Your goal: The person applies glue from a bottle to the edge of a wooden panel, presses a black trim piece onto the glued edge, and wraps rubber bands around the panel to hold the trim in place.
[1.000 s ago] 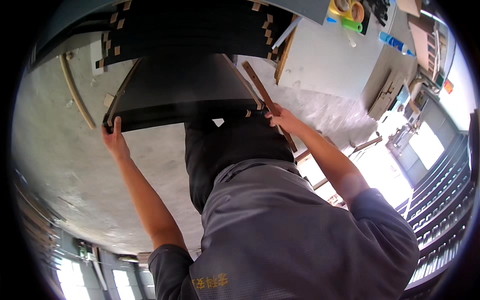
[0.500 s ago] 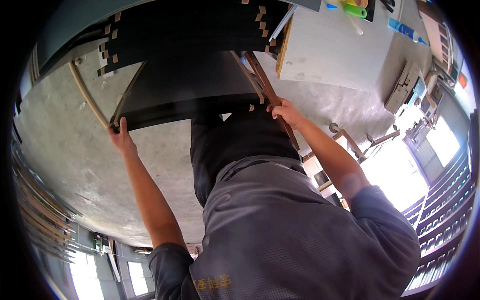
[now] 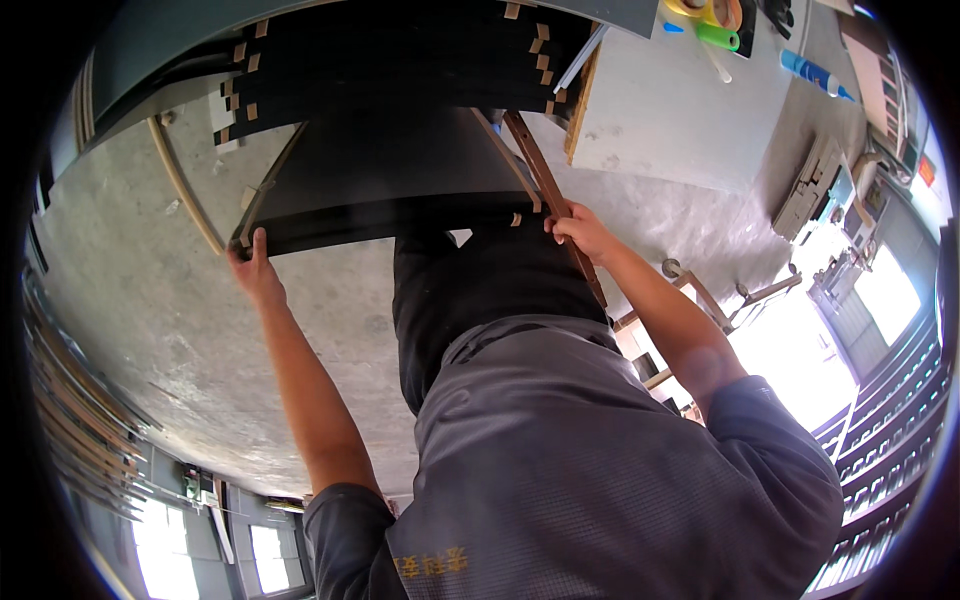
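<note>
A large black panel with tan strips or tabs along its sides slopes away in front of my legs, its far part under a stack of similar black pieces. My left hand grips its near left corner, thumb on top and the other fingers mostly hidden beneath. At the near right corner, my right hand is closed around a long reddish-brown bar that runs beside the panel. Whether those fingers also touch the panel cannot be made out.
Stacked black pieces with tan tabs lie ahead. To their right, a pale tabletop carries tape rolls, a green roll and a blue bottle. Brown wheeled frames stand at right; a curved tan strip is at left.
The panel, stack and hands sit slightly farther right and lower in the picture, mostly as the view shifts. Both hands keep the same grip.
</note>
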Demonstrator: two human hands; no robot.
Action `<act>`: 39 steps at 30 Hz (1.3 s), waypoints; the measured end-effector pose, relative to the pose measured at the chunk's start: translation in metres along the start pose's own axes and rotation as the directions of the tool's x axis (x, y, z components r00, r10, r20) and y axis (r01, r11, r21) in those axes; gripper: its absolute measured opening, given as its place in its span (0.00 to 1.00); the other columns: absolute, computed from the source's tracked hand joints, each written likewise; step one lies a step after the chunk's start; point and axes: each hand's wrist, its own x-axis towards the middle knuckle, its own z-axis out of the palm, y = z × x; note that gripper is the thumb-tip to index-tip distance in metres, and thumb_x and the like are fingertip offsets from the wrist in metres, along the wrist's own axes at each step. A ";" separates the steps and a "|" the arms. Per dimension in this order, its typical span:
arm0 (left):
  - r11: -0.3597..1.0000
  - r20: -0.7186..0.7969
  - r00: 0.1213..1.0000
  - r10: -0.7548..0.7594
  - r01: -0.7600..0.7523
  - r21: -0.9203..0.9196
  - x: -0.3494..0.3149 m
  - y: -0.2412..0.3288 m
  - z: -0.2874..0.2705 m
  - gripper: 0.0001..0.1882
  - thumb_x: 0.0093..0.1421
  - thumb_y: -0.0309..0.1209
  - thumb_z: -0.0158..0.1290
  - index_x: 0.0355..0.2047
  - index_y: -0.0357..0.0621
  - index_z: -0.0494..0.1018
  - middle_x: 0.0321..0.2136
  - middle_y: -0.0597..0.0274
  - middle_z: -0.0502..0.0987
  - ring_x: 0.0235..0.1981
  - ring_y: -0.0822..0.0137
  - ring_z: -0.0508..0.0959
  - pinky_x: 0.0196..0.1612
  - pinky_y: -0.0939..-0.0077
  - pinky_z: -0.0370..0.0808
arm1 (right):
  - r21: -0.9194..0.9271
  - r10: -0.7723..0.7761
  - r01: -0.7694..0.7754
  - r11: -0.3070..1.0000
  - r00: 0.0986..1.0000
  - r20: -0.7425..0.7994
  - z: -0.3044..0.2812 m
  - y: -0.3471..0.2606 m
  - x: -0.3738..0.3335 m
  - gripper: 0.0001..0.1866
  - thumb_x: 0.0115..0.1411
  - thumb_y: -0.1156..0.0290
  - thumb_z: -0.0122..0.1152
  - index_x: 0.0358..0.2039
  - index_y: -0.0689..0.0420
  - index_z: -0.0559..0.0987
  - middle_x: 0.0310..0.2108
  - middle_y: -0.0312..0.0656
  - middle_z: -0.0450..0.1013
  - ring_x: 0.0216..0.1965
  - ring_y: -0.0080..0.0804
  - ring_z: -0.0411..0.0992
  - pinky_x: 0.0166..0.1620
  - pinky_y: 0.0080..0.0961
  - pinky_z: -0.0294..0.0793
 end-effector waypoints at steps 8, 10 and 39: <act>0.998 -0.015 1.000 0.024 -0.025 -0.066 0.009 -0.018 -0.004 0.35 0.57 0.38 0.69 0.57 0.31 0.66 0.48 0.55 0.76 0.49 0.64 0.74 0.56 0.71 0.68 | -0.643 -0.289 0.122 0.756 0.944 -0.160 0.020 -0.019 -0.020 0.32 0.55 0.72 0.55 0.63 0.59 0.69 0.36 0.43 0.75 0.36 0.42 0.75 0.40 0.32 0.73; 0.999 -0.077 0.996 0.053 -0.052 0.012 0.003 0.003 0.004 0.35 0.55 0.37 0.70 0.56 0.32 0.67 0.47 0.56 0.76 0.48 0.66 0.74 0.55 0.72 0.69 | -0.832 -0.487 0.211 0.514 0.870 -0.080 0.045 -0.042 -0.033 0.33 0.55 0.71 0.57 0.64 0.58 0.67 0.40 0.48 0.76 0.41 0.51 0.76 0.45 0.37 0.74; 0.800 -0.251 0.947 -0.198 0.009 -0.600 -0.012 0.009 0.019 0.51 0.47 0.30 0.73 0.65 0.34 0.53 0.62 0.45 0.63 0.63 0.54 0.66 0.64 0.64 0.67 | -0.172 0.091 0.445 -0.879 0.510 0.855 0.475 -0.330 0.167 0.27 0.49 0.75 0.70 0.51 0.47 0.78 0.36 0.38 0.78 0.42 0.40 0.78 0.45 0.37 0.78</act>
